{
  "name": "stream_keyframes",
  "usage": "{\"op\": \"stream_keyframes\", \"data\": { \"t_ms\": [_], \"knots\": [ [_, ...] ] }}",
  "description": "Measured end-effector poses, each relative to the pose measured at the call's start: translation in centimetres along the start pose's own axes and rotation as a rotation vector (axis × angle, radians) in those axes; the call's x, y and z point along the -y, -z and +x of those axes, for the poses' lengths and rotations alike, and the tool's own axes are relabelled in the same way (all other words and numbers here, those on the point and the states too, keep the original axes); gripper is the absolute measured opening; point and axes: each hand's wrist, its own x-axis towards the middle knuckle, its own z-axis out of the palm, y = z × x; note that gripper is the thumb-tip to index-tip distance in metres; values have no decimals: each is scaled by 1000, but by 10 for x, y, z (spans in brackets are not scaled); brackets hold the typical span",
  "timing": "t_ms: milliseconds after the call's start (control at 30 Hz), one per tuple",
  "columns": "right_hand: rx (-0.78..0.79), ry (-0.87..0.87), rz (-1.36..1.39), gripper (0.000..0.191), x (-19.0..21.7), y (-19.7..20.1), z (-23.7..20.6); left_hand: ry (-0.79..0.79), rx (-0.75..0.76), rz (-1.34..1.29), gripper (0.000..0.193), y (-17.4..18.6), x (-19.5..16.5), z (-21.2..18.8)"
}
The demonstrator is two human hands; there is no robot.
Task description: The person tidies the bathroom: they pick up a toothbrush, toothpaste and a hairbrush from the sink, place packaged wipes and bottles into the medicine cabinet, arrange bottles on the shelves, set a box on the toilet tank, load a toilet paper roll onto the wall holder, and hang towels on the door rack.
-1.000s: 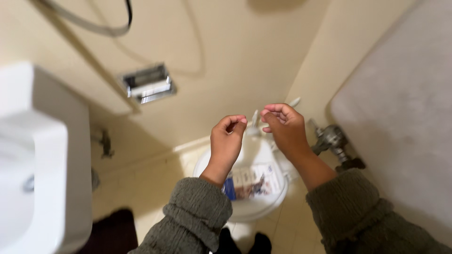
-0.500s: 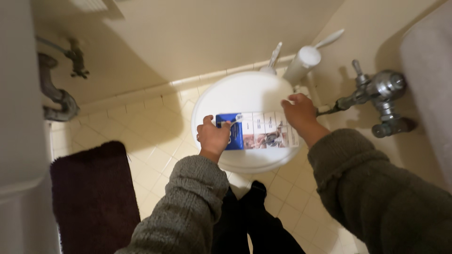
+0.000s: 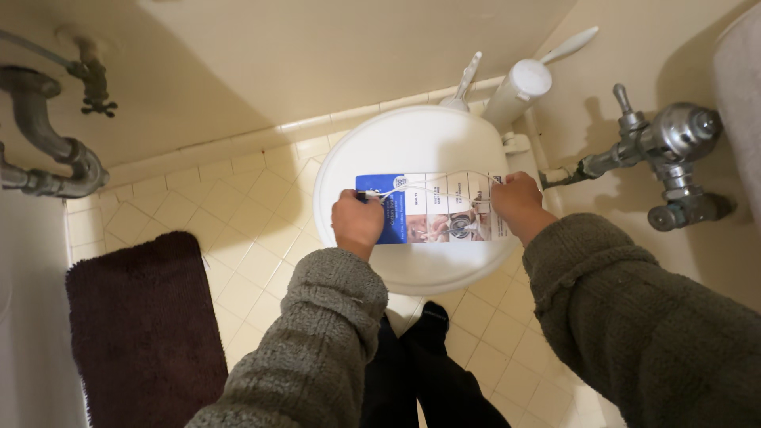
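Observation:
A printed sheet (image 3: 432, 208) with a blue panel and small pictures lies flat on the closed white toilet lid (image 3: 412, 143). My left hand (image 3: 357, 223) rests on the sheet's blue left end, fingers pinched on one end of a thin white cord (image 3: 432, 184). My right hand (image 3: 514, 204) pinches the other end at the sheet's right edge. The cord runs slack across the top of the sheet between both hands. Grey knitted sleeves cover both arms.
A white brush holder (image 3: 517, 89) and a plunger handle (image 3: 466, 79) stand behind the lid against the wall. A chrome flush valve (image 3: 670, 147) sticks out on the right. A dark bath mat (image 3: 143, 325) lies on the tiled floor at left, below grey drain pipes (image 3: 47, 150).
A second ago my hands were raised in front of the wall. They have come down onto the sheet on the lid, and the view has tilted down.

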Motion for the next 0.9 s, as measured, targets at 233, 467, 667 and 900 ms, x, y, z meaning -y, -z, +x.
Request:
{"op": "stream_keyframes", "data": {
  "t_ms": [233,467,667,900],
  "knots": [
    [-39,-50,221,32,58,66,-24,-47,-47,-41,40,55,-73,-5],
    [62,-6,492,29,125,226,-84,-315,31,-198,29,135,-183,-29],
    [-107,45,705,28,160,413,-172,-455,435,-398,26,204,-345,-92],
    [-599,121,590,27,155,636,-272,-709,882,-465,25,248,-544,-227]
  ]
}}
